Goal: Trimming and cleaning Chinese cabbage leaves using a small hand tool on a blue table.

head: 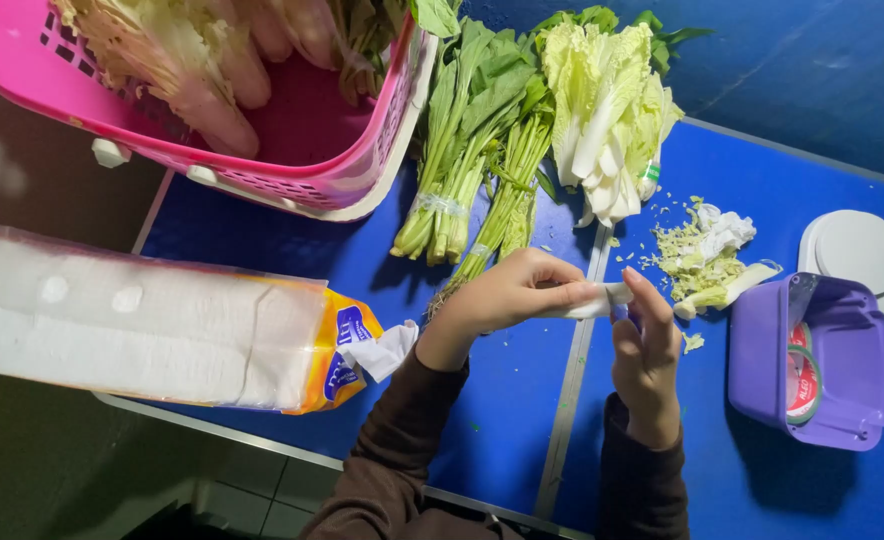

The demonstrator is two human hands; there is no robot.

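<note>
White strip (pixel 602 300) pinched between left hand (pixel 507 297) and right hand (pixel 647 345).

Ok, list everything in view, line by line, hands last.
Basket: one, pink, top left, holding pale leafy vegetables.
Green stalk bunches: two, green, banded, top centre.
Cabbage bunch: one, pale green and white, right of the stalks.
Trimmings pile: one, pale green and white, on the blue table.
Tissue pack: one, white with yellow end, left.
Tub: one, purple, right, tape rolls inside.
Round lid: one, white, behind the tub.
White strip: one, between both hands.
Left hand: pinching the strip.
Right hand: pinching the strip.
</note>
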